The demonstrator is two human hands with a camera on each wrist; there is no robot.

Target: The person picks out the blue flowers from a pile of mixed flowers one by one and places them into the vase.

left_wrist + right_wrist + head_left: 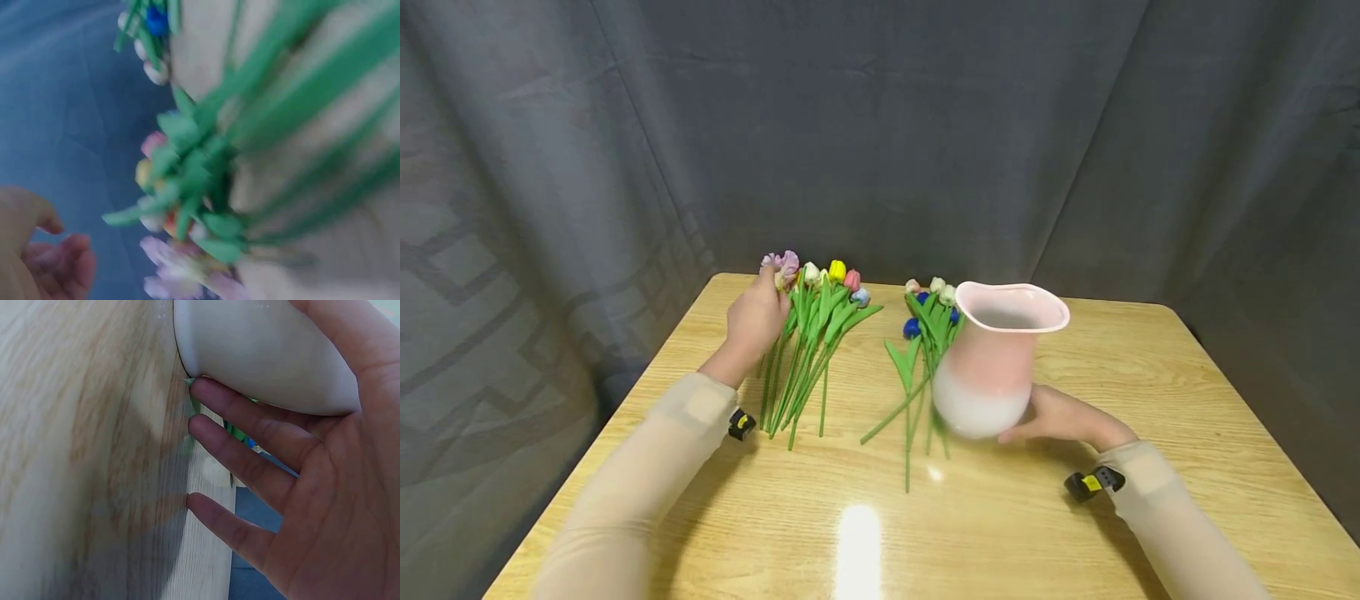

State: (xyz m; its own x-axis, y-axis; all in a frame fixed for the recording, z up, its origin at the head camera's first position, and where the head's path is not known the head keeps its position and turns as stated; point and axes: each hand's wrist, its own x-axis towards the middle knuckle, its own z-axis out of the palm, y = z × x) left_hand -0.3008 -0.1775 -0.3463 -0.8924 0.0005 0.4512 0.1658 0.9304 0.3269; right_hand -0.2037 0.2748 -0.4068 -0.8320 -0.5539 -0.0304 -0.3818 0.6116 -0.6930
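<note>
A pink and white vase (988,383) with a flared, wavy rim leans slightly, its lower part blurred. My right hand (1067,417) holds it low on its right side. In the right wrist view the white vase base (269,356) lies between thumb and fingers, the lower fingers (231,528) spread off it. My left hand (756,317) is at the purple flowers (786,262) of the left bunch. The left wrist view shows its loosely bent fingers (69,262) apart from the pale purple flower (181,275), with nothing between them.
Yellow, white, pink and light blue artificial tulips (837,271) with green stems lie on the left of the wooden table (760,525). A second bunch with blue and white tulips (912,327) lies beside and partly behind the vase. A grey curtain (880,142) hangs behind the table.
</note>
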